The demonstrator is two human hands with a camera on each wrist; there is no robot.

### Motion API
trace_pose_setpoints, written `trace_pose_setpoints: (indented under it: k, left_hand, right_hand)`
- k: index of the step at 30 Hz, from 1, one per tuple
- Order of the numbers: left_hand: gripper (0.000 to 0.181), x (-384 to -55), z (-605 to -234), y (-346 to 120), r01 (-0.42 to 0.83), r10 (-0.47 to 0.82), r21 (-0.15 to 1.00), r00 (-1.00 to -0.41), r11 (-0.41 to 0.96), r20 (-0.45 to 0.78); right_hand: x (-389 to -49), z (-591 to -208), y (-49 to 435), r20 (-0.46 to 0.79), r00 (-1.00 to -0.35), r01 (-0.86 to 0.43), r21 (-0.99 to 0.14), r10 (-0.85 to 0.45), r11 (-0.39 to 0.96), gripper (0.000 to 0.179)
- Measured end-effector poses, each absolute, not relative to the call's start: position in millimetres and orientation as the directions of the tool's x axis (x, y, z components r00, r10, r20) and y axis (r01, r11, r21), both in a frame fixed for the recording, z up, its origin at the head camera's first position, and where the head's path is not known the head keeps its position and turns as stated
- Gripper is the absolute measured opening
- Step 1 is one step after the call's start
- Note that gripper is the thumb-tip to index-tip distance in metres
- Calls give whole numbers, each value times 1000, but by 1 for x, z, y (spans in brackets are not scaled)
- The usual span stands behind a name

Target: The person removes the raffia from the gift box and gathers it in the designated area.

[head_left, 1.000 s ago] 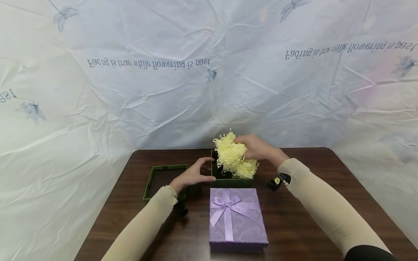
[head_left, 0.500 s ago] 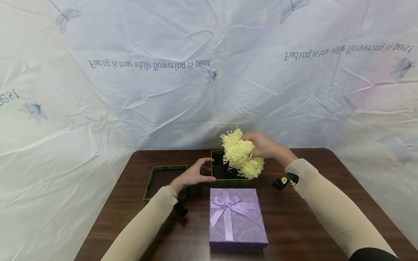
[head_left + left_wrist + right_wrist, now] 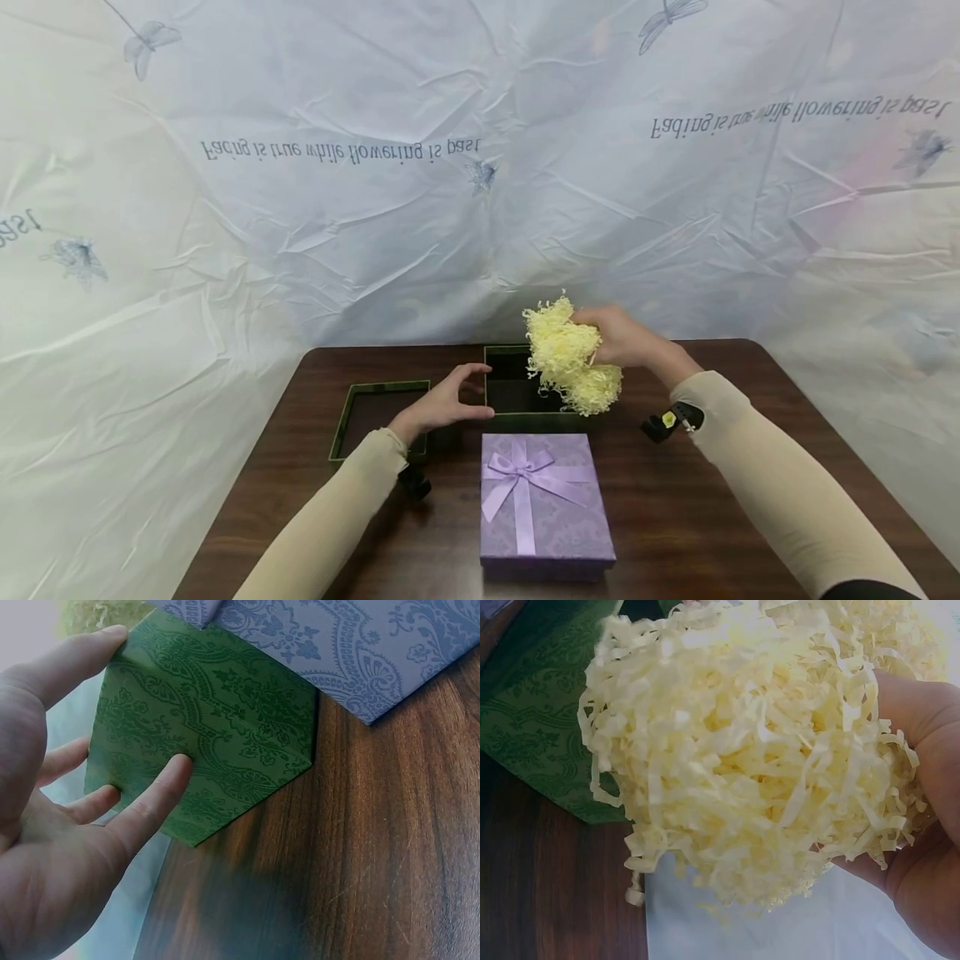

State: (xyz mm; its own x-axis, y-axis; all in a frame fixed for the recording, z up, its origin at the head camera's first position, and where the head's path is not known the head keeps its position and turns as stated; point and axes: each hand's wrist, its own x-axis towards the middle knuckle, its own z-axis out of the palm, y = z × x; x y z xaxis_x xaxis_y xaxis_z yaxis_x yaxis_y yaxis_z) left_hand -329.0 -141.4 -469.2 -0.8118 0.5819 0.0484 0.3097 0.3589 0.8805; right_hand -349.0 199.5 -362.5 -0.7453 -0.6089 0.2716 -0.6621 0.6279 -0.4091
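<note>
Crinkled yellow shredded paper [image 3: 562,342] hangs in a big clump from my right hand [image 3: 617,337], which grips it above the right part of the open green box. In the right wrist view the shredded paper [image 3: 742,750] fills the middle, hiding most of the fingers. My left hand [image 3: 450,398] is at the left side of the green box [image 3: 517,414], thumb by the near corner and fingers spread. Seen from the left wrist, fingertips of the left hand [image 3: 75,832] rest on the patterned wall of the green box [image 3: 217,727]. The box's dark inside shows.
A green-rimmed tray-like lid [image 3: 390,386] lies on the brown table [image 3: 675,517], left of the green box and partly behind the left hand. In front stands a closed purple gift box [image 3: 558,525] with a ribbon bow. A pale printed sheet [image 3: 390,233] hangs behind.
My right hand has moved right with the shredded paper, uncovering more of the green box's dark inside. The left hand has stayed in place.
</note>
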Motion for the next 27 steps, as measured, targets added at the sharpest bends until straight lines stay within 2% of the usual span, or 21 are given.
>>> trace_pose_setpoints:
  k: [6, 14, 21, 27]
  left_hand:
    - [75, -329, -470, -142, 305, 583, 887, -811, 348, 50]
    - [79, -331, -470, -143, 299, 604, 888, -797, 349, 31]
    - [73, -313, -442, -141, 279, 606, 902, -795, 331, 23]
    - [71, -312, -442, -141, 277, 603, 904, -797, 325, 27]
  right_hand:
    - [-348, -362, 207, 288, -745, -664, -405, -602, 628, 73]
    - [-343, -363, 221, 204, -821, -566, -418, -534, 711, 79]
    - [-339, -367, 234, 212, -828, -559, -385, -519, 734, 76]
    - [-336, -369, 243, 221, -840, -542, -381, -495, 749, 75]
